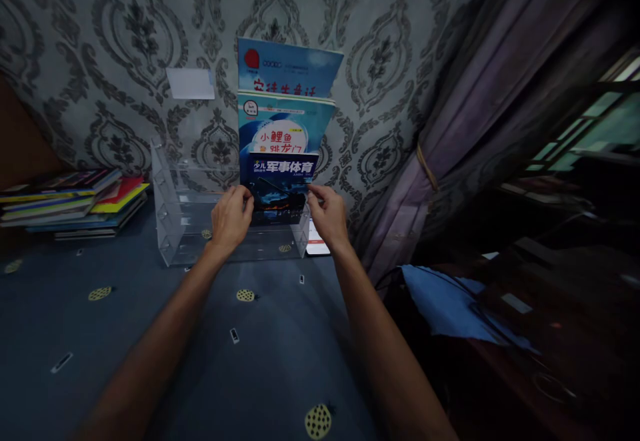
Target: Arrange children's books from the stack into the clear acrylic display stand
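Note:
A clear acrylic tiered rack [173,211] stands against the patterned wall on a dark blue tablecloth. Three booklets stand in its right half, one behind the other: a blue one at the back [287,67], a light blue one with red characters [283,131], and a dark blue magazine with white characters in front [281,187]. My left hand [231,217] grips the front magazine's left edge. My right hand [327,214] grips its right edge. The magazine stands upright in the lowest front tier.
A stack of colourful books [75,202] lies at the far left. A white card [191,83] is stuck on the wall above the rack. A purple curtain [450,147] hangs at the right, with a blue cloth [450,304] and dark furniture below it.

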Motion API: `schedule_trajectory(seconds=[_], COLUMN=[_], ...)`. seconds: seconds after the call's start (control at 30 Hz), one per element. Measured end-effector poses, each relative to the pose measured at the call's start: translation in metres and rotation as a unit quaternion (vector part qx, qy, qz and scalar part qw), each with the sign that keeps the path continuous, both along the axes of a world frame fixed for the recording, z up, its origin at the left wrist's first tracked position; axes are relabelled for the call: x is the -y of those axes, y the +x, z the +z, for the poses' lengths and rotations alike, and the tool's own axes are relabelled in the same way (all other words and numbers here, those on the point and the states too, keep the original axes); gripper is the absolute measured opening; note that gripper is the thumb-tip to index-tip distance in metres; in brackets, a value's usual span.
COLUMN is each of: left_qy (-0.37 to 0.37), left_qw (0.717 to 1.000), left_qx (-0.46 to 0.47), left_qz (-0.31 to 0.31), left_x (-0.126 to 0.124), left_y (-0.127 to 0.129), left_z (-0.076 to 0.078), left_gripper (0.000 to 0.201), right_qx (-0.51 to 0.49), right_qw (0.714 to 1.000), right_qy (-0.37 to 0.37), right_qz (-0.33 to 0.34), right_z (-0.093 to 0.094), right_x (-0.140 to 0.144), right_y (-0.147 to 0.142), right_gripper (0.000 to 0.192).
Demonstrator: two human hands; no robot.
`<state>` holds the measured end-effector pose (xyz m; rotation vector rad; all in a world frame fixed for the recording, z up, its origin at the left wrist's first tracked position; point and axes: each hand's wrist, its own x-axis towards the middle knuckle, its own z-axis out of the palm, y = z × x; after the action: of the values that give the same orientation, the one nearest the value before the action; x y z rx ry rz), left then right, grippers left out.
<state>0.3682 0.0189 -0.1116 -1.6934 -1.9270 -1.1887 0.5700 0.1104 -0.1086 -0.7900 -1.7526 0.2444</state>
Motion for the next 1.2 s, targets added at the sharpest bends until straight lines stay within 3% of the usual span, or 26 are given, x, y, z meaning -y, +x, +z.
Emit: schedule_trajectory(seconds=[0.8,1.2], left_qy=[0.008,0.053], left_qw=[1.000,0.998], left_qx=[0.011,0.033], left_qz=[0.008,-0.018], left_x=[0.006,0.009], left_y=[0.000,0.003], left_z=[0.007,0.009], left_gripper=[0.010,0.006], right_qx=[0.016,0.030], right_qw=[1.000,0.998], right_qy=[0.008,0.015], right_qz=[-0.025,-0.045], right_z=[0.008,0.018], right_x=[0.005,0.013], right_y=[0.006,0.008], right_gripper=[0.031,0.025])
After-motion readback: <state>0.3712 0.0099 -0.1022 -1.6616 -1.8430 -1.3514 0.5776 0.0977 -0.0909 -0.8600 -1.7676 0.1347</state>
